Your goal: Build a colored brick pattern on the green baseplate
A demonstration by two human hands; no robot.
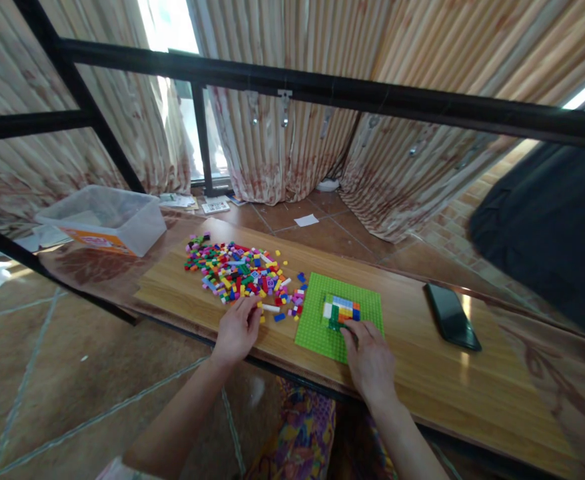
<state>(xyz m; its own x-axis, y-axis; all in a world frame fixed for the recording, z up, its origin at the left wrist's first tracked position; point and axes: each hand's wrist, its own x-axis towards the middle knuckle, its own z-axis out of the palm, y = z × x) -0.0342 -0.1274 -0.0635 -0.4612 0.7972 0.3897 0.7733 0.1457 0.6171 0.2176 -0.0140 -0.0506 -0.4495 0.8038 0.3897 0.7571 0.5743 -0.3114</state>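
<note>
A green baseplate lies on the wooden board, with a small block of coloured bricks built on it. My right hand rests on the plate's near edge, its fingertips pressed against the front of the block. To the left spreads a pile of loose coloured bricks. My left hand lies at the pile's near edge, fingers curled over bricks; what they pinch is too small to name.
A clear plastic tub stands at the far left of the table. A black phone lies right of the baseplate. A black metal frame crosses overhead. Curtains hang behind, and a dark bundle sits at right.
</note>
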